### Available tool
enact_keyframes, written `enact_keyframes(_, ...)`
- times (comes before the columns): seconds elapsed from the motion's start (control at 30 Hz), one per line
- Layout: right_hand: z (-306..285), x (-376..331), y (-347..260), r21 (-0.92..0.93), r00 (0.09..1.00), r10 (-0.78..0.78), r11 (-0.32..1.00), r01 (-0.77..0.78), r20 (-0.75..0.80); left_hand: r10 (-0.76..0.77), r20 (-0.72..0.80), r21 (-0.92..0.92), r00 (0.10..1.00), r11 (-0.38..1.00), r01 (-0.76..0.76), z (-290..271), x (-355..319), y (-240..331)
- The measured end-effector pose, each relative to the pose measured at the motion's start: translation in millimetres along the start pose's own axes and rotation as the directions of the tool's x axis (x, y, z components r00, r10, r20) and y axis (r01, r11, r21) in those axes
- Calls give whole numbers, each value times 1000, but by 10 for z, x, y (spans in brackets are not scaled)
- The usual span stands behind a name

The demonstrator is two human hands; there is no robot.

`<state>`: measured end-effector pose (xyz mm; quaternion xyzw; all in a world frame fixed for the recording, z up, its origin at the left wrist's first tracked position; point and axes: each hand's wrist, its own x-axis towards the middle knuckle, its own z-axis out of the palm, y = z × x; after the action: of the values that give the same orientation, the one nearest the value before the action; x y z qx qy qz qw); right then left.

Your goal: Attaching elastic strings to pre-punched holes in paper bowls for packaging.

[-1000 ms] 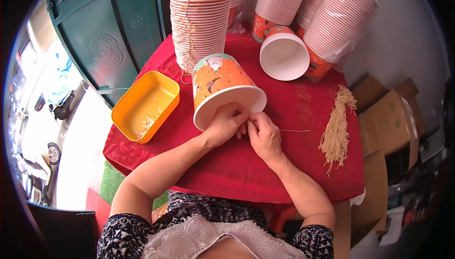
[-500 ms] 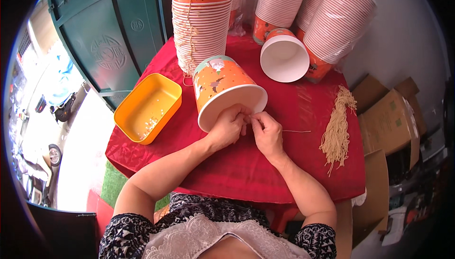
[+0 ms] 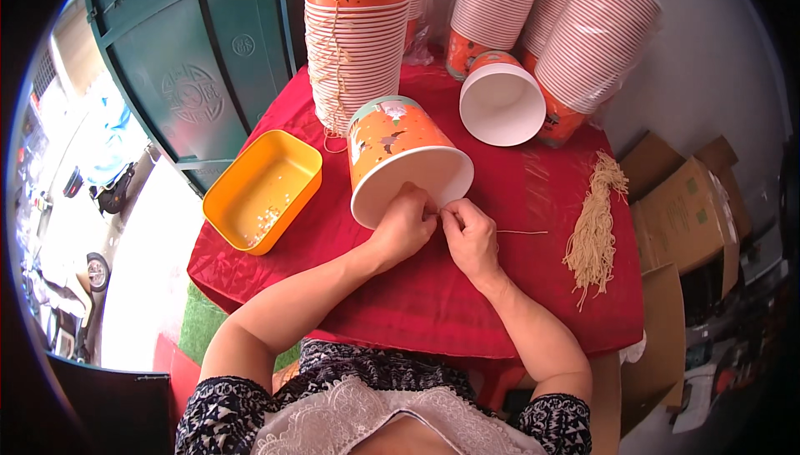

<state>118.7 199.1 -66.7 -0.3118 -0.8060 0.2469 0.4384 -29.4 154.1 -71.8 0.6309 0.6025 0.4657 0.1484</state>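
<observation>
An orange paper bucket (image 3: 402, 134) with printed figures and a white rim lies tilted on its side, its mouth facing me. My left hand (image 3: 406, 220) is at the lower part of that mouth, fingers curled; what they pinch is hidden. Close beside it at the rim, my right hand (image 3: 469, 237) has thumb and forefinger pinched together on a thin beige string. The string's tail (image 3: 523, 232) emerges beyond the right hand and lies on the red cloth. The two hands' fingertips nearly touch.
A yellow tub (image 3: 265, 191) holding small pale bits stands left. A bundle of beige strings (image 3: 594, 226) lies right. Behind rise a tall bucket stack (image 3: 354, 55) with strings hanging down it, a single bucket (image 3: 502, 105) on its side, and plastic-wrapped stacks (image 3: 596, 34). Red cloth (image 3: 400, 309) covers the table.
My left hand has turned slightly and its fingers have curled in more at the bucket's mouth. The right hand keeps its pinch, almost unmoved.
</observation>
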Motion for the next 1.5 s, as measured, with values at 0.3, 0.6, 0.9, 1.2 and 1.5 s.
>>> enact_keyframes(0.3, 28, -1, -16, -81, 1000, 27, 996, -27, -1, -2, -6, -31, 1000, 1000, 2, -11, -24, 20)
enact_keyframes(0.6, 4, -11, 3, -285, 975, -216, 933, 222, 52, -26, -16, -67, 1000, 997, 25, -26, -33, 17)
enact_keyframes(0.9, -9, 5, 38, -208, 979, -197, 956, 205, 62, -43, -25, -127, 999, 991, 39, -21, -14, 15)
enact_keyframes(1.2, -65, 53, 126, 103, 978, 85, 989, -106, 193, -13, -27, -29, 1000, 1000, 12, -4, -32, -21)
enact_keyframes(1.5, -84, 81, 58, 111, 949, 227, 960, -256, 220, -29, 74, -72, 997, 997, 35, -68, -39, 5)
